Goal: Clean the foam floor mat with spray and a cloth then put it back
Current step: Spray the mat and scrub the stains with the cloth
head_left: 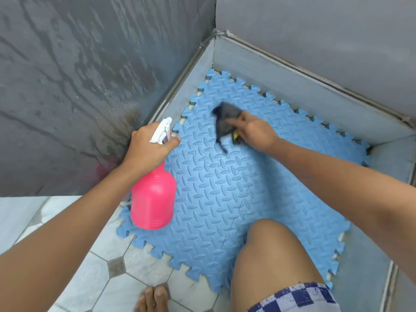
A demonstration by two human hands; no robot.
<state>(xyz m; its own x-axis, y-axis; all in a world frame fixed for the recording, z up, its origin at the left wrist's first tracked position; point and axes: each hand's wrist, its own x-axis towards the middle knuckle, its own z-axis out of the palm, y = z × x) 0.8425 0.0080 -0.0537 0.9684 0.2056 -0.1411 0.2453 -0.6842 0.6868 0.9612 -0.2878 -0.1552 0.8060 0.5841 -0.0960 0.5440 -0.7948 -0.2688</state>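
Observation:
A blue foam floor mat (225, 188) of interlocking tiles lies flat in the corner of the floor. My left hand (148, 147) grips the neck of a pink spray bottle (153, 199) with a white trigger head, held above the mat's left edge. My right hand (254, 131) holds a dark grey cloth (225, 118) against the far part of the mat; the cloth is blurred. A bit of yellow shows under the right hand's fingers.
Grey walls (78, 86) meet at the far corner, with a low grey skirting (315, 95) along the mat's far and left sides. White and grey patterned floor tiles (108, 266) lie at the near left. My bare knee (270, 255) and foot (153, 298) are at the mat's near edge.

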